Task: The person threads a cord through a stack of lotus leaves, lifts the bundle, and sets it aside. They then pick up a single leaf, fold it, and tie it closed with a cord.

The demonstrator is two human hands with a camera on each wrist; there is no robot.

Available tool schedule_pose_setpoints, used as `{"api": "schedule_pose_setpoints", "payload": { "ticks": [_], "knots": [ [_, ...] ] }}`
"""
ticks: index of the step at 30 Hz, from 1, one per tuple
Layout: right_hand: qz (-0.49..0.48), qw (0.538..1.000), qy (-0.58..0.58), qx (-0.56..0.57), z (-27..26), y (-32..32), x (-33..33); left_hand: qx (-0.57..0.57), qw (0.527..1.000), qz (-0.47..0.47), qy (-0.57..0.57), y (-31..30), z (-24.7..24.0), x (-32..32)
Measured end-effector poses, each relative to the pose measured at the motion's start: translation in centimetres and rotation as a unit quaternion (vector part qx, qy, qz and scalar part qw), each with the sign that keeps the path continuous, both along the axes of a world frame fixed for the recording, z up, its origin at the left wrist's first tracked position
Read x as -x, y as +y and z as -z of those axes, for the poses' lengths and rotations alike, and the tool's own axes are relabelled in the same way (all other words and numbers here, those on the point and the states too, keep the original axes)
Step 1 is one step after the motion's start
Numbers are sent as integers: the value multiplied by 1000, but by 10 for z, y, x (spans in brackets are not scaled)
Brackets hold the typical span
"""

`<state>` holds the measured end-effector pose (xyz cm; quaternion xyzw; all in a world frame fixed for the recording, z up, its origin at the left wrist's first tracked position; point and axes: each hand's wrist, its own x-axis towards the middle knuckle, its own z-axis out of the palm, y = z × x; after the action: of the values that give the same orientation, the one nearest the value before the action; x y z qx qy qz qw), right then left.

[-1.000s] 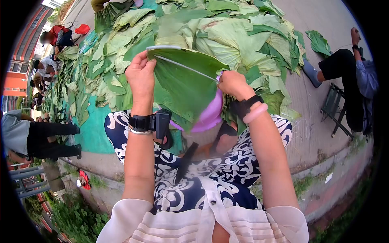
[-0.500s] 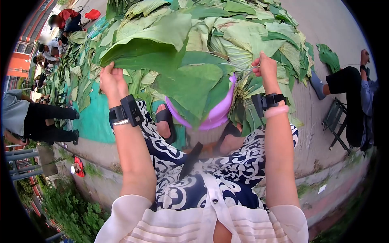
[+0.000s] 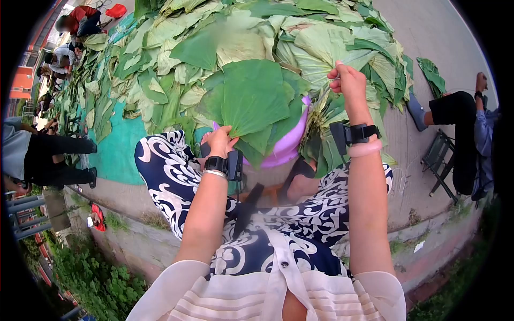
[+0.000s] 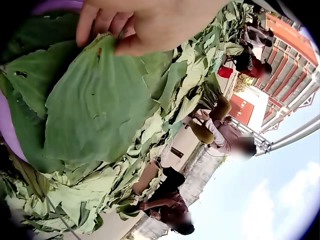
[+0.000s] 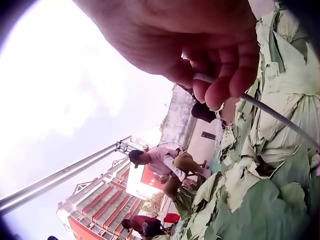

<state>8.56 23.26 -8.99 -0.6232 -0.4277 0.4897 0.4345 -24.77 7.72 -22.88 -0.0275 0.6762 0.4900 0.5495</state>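
Observation:
My left hand (image 3: 218,142) pinches the pointed near end of a broad green leaf (image 3: 256,96), which lies over other leaves on a purple basin (image 3: 284,147) between my feet. In the left wrist view the thumb and fingers of my left hand (image 4: 145,27) hold the gathered tip of that leaf (image 4: 100,105). Up and to the right of the basin, my right hand (image 3: 350,88) is raised above the leaf pile. The right wrist view shows its fingers curled round a thin grey rod or wire (image 5: 280,117), whose far end is out of view.
A large heap of leaves (image 3: 176,40) spreads beyond the basin over a green sheet (image 3: 115,152). A bundle of stems (image 3: 318,120) lies right of the basin. People sit along the left side, one stands nearer left, and another sits at right by a folding stool (image 3: 441,160).
The large leaf has come down from between both hands onto the basin. My left hand has moved inward to its tip; my right hand, apart from the leaf, has stayed up at the right with the rod.

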Motion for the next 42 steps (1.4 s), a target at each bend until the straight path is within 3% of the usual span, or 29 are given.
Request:
{"api": "schedule_pose_setpoints", "payload": {
  "ticks": [4, 5, 10, 13, 15, 17, 20, 26, 29, 32, 35, 42],
  "knots": [
    [-9, 1000, -25, -16, 0, 1, 4, -23, 996, 88, 25, 13, -10, 3],
    [-12, 999, -27, -23, 0, 1, 4, -76, 994, 73, 3, 20, -11, 4],
    [-16, 998, -49, -39, -1, 0, 5, -319, 945, 24, -67, 52, -114, -21],
    [-15, 998, -41, -40, -5, -2, 6, -350, 933, 31, -80, 50, -136, -31],
    [-16, 998, -42, -40, -3, 0, 6, -314, 944, 43, -89, 41, -129, -34],
    [-15, 998, -39, -38, -3, -1, 5, -274, 953, 64, -109, 25, -92, -27],
    [-13, 999, -29, -34, -6, -3, 6, -183, 977, 26, -105, -8, -53, -34],
    [-20, 999, -4, -32, -6, 0, 8, 43, 991, 115, -59, -43, 32, -29],
    [6, 999, 12, -43, -5, 1, 6, 79, 980, 169, -70, -48, 38, -23],
    [53, 996, 44, -61, -2, 3, 1, 92, 968, 232, -4, -49, 19, -31],
    [86, 992, 69, -57, -2, 5, -4, 108, 960, 237, 102, -49, 18, -39],
    [122, 987, 98, -44, 2, 4, -12, 118, 966, 210, 93, -52, 34, -27]
  ]
}}
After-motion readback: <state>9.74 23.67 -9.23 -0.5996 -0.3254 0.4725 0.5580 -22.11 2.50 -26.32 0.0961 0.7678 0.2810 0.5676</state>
